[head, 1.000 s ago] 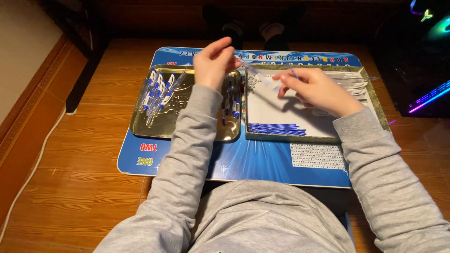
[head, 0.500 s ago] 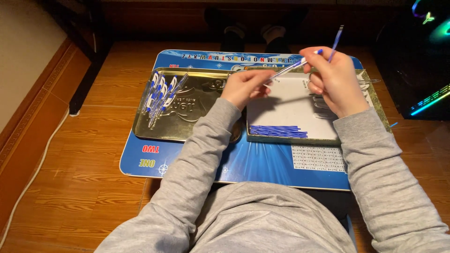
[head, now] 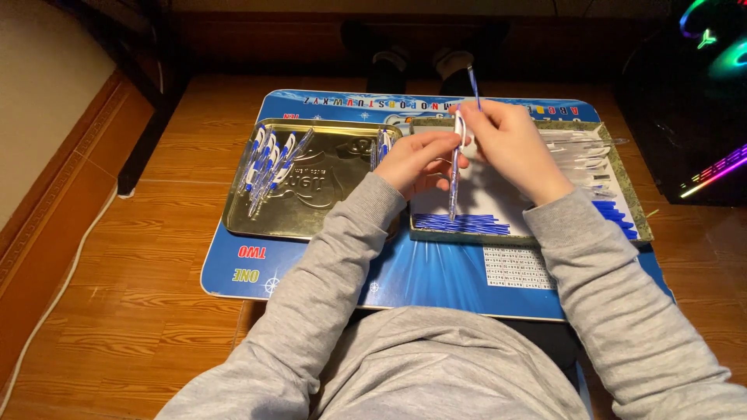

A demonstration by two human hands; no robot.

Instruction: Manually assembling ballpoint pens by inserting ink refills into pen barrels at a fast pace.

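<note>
On the board point(head: 436, 272), the tin point(head: 327, 210) with pens point(head: 268, 159) lies left of the tray point(head: 634, 210); refills point(head: 463, 224) lie in the tray's near edge.

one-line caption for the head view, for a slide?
Both hands, left hand and right hand, hold a clear pen barrel over a grey tray.

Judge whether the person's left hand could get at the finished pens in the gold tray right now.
Probably not at once: the left hand is gripping a pen barrel. Otherwise the way to the pens in the gold tray looks open.

Head-worn camera, looking steeply down, close over lap board point(head: 327, 272)
</note>
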